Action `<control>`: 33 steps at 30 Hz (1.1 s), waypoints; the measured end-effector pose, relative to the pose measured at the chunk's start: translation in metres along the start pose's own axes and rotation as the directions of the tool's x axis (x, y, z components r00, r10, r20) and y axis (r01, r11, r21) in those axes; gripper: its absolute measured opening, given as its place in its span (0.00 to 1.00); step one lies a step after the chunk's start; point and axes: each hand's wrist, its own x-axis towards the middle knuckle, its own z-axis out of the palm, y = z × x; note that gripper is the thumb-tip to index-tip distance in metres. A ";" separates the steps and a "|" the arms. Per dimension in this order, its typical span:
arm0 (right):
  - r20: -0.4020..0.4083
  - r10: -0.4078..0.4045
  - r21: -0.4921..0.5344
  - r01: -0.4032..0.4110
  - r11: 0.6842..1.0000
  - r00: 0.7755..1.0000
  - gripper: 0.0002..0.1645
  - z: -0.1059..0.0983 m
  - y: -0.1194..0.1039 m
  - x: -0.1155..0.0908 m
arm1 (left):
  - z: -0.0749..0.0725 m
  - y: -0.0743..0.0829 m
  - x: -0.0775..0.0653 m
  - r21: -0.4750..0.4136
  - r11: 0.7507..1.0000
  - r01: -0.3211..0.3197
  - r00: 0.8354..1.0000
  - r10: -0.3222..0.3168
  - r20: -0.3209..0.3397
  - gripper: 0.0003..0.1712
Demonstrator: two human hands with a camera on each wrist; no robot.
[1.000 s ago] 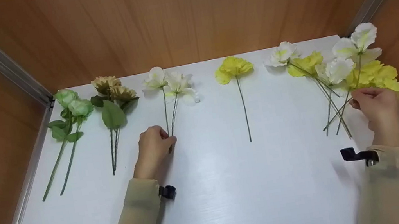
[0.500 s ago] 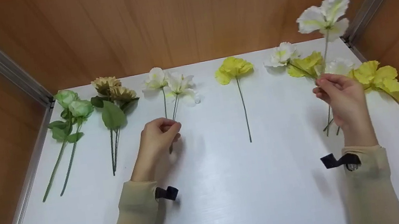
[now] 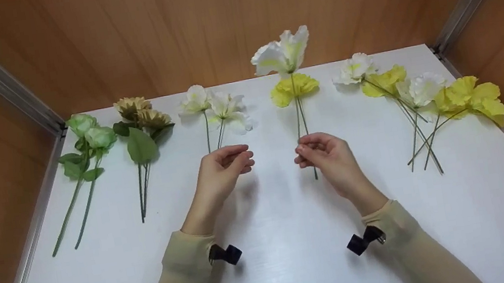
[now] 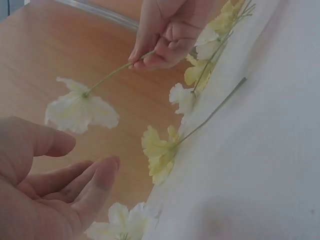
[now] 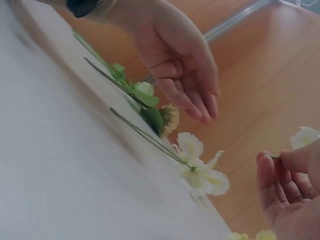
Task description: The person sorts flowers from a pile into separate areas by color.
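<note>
Between thumb and fingers, my right hand (image 3: pixel 329 155) pinches the stem of a white artificial flower (image 3: pixel 286 51), raised upright above the table. Behind and below that bloom lies a single yellow flower (image 3: pixel 295 89) with its stem toward me. My left hand (image 3: pixel 222 176) hovers with loosely bent fingers and nothing in them; the left wrist view shows a gap between its thumb and fingers (image 4: pixel 95 185). Just beyond it, two white flowers (image 3: pixel 224 105) lie on the table, their lower stems hidden by the hand in the head view.
The white table (image 3: pixel 281 267) meets a wooden back wall (image 3: pixel 214 22). At the left lie green roses (image 3: pixel 100 137) and beige flowers (image 3: pixel 153 118) with leaves. A crossed pile of white and yellow flowers (image 3: pixel 462 92) lies at the right.
My right hand has lifted the white flower off the right-hand pile and carried it left to the middle. My left hand has left the two white flowers' stems and shifted right.
</note>
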 end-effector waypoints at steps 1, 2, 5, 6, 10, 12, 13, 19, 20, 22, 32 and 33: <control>0.017 -0.005 -0.005 0.006 1.000 1.000 0.10 0.006 0.003 -0.002 | 0.003 0.000 -0.001 -0.009 1.000 -0.004 1.000 0.004 0.005 0.14; 0.044 -0.004 -0.010 0.005 1.000 0.999 0.09 0.012 0.006 -0.004 | 0.006 0.001 -0.003 -0.017 1.000 -0.009 1.000 0.009 0.017 0.14; 0.115 -0.003 -0.019 0.005 1.000 0.993 0.09 0.027 0.015 -0.012 | 0.016 -0.001 -0.006 -0.025 0.999 -0.029 0.998 0.031 0.058 0.14; 0.134 -0.001 -0.018 0.003 1.000 0.991 0.09 0.031 0.018 -0.015 | 0.018 -0.002 -0.007 -0.032 0.999 -0.039 0.997 0.041 0.072 0.14; 0.179 0.010 -0.007 -0.009 1.000 0.984 0.12 0.045 0.026 -0.024 | 0.023 -0.005 -0.009 -0.057 0.997 -0.060 0.993 0.066 0.100 0.13; 0.185 0.017 0.007 -0.019 1.000 0.983 0.13 0.050 0.029 -0.027 | 0.023 -0.006 -0.009 -0.063 0.996 -0.058 0.993 0.064 0.101 0.11; 0.188 0.020 0.014 -0.023 1.000 0.982 0.13 0.052 0.030 -0.028 | 0.023 -0.006 -0.010 -0.067 0.996 -0.052 0.993 0.059 0.102 0.11; 0.211 0.037 0.025 -0.043 0.999 0.977 0.15 0.058 0.034 -0.031 | 0.017 -0.005 -0.010 -0.041 0.999 -0.015 0.993 0.020 0.117 0.08; 0.212 0.041 0.023 -0.047 0.999 0.976 0.15 0.059 0.034 -0.032 | 0.016 -0.005 -0.010 -0.033 0.999 -0.014 0.993 0.017 0.115 0.08; 0.220 0.052 0.007 -0.055 0.998 0.974 0.14 0.060 0.034 -0.033 | 0.016 -0.004 -0.010 -0.033 0.999 -0.016 0.994 0.019 0.104 0.07; 0.228 0.098 -0.023 -0.095 0.995 0.969 0.12 0.063 0.035 -0.035 | 0.015 -0.004 -0.008 -0.166 0.986 -0.003 0.996 0.018 0.090 0.07; 0.226 0.101 -0.020 -0.099 0.995 0.969 0.12 0.063 0.035 -0.035 | 0.016 -0.004 -0.008 -0.186 0.983 0.003 0.995 0.015 0.095 0.07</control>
